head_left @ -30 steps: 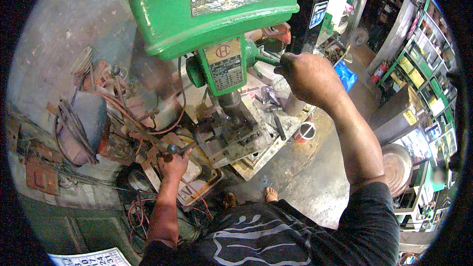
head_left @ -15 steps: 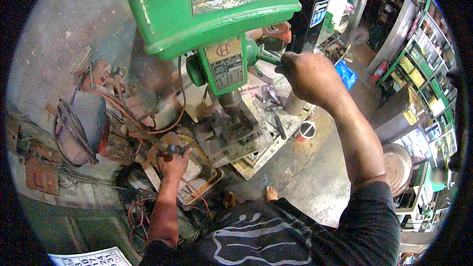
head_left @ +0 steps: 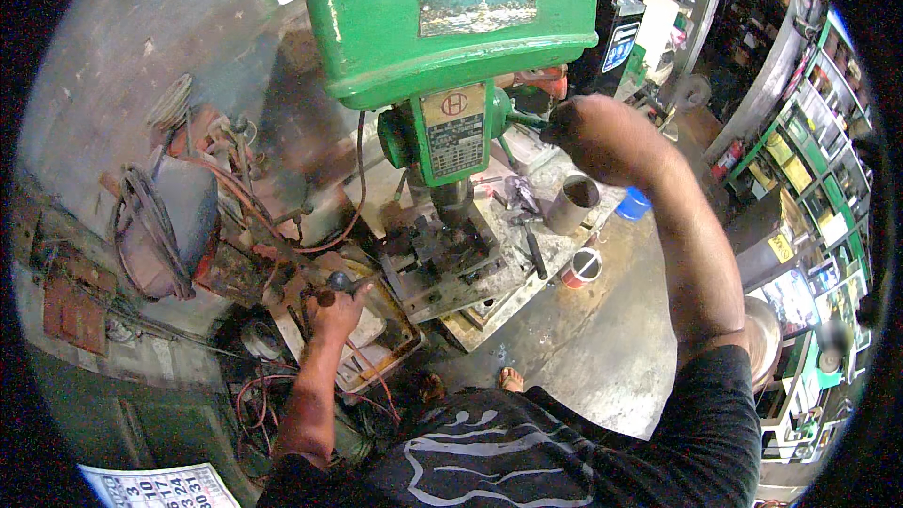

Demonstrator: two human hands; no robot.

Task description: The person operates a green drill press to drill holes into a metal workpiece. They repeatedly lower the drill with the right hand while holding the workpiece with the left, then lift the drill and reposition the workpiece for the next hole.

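A green drill press (head_left: 451, 28) stands in front of me, with its spindle (head_left: 453, 198) over a dark metal vise (head_left: 428, 249) on a dirty worktable. My right hand (head_left: 597, 136) is closed round a green feed lever (head_left: 527, 120) at the right of the press. Below left of the vise, my left hand (head_left: 334, 315) is closed on a ball-ended handle (head_left: 339, 280), above a grimy metal tray (head_left: 414, 353).
Coiled cables (head_left: 155, 226) and hoses lie at the left by the wall. A metal cylinder (head_left: 569, 212), loose tools (head_left: 534, 254), a small bucket (head_left: 581, 266) and a blue container (head_left: 632, 207) are right of the press. Shelving (head_left: 814, 179) lines the right side.
The view has shifted, so the drill press sits further right and slightly lower in the picture. Both my hands keep their grips, with the right hand appearing slightly further right.
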